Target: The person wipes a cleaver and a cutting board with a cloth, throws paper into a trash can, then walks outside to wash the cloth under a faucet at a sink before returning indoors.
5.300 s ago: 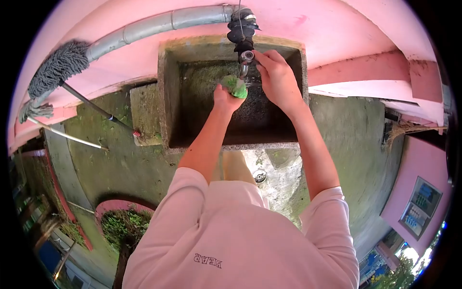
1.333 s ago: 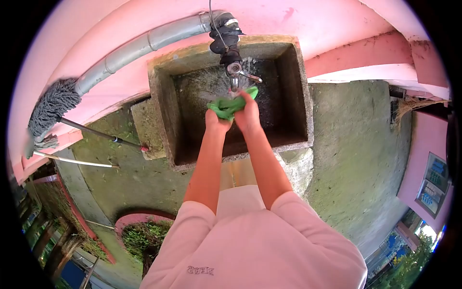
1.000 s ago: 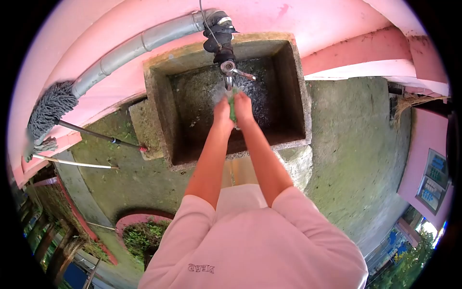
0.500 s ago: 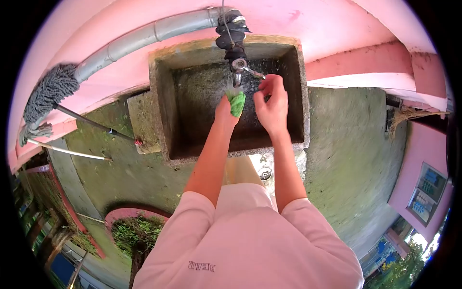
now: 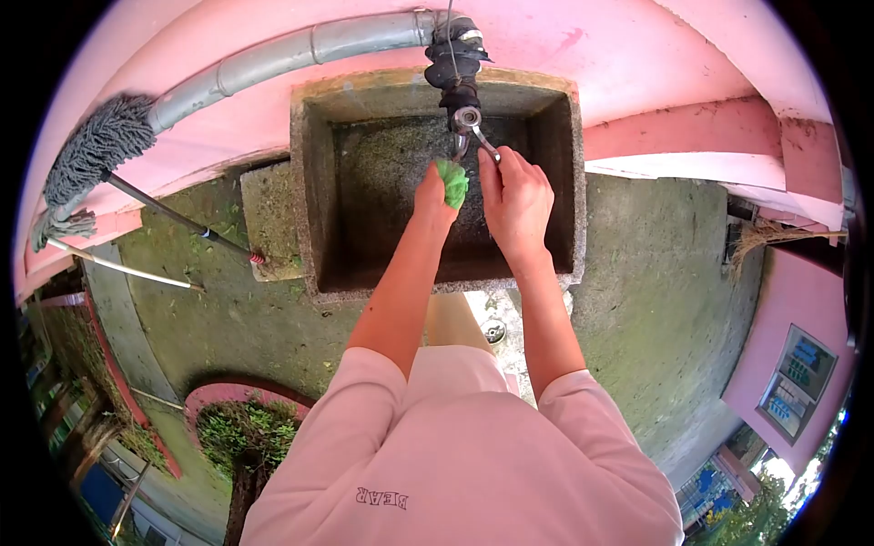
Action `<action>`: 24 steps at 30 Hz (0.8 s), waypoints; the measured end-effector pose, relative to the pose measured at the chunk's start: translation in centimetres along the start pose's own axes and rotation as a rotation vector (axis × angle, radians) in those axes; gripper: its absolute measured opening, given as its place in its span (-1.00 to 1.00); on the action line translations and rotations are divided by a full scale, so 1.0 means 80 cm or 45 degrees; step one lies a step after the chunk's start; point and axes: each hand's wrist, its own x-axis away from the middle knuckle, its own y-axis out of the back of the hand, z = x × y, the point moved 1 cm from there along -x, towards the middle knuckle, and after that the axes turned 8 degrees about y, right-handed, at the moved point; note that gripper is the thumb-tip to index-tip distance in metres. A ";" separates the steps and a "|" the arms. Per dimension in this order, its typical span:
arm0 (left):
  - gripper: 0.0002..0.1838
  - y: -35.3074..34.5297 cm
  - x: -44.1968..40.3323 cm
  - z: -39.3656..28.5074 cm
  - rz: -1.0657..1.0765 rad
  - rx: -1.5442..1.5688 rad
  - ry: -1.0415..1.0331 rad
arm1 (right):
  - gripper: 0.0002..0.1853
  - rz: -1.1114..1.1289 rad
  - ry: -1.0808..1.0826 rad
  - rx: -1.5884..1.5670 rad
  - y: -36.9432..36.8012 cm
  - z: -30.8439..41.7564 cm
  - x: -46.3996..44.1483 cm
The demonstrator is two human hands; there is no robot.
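My left hand is closed round a crumpled green cloth, held just under the spout of a metal faucet. On the faucet's lever handle, the thumb and fingers of my right hand are pinched. Both hands are over a rough concrete sink fixed against the pink wall. Black wrapping covers the pipe above the faucet. Whether water is running from the spout I cannot make out.
A grey pipe runs along the wall to the left. A grey mop head hangs there, and a dark pole slants down beside it. At the right lies a straw broom. A round planter stands behind on the left.
My right hand has come onto the lever, which has swung from pointing right to pointing more toward me. Spray seen at the spout no longer shows. The left hand still holds the cloth.
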 end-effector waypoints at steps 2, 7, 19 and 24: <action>-0.66 -0.012 0.014 -0.004 -0.073 0.056 0.030 | -0.82 0.087 -0.060 -0.186 -0.008 -0.013 0.011; -0.74 -0.028 0.072 -0.026 0.160 -0.150 0.248 | -0.80 -0.218 -1.284 -1.350 -0.134 -0.105 0.085; -0.71 0.008 0.024 -0.009 0.361 0.131 0.087 | -0.74 -0.131 -0.841 -0.934 -0.205 -0.059 0.086; -0.75 -0.027 0.041 -0.014 0.061 -0.292 -0.153 | -0.68 0.056 -1.112 -1.000 -0.206 -0.096 0.067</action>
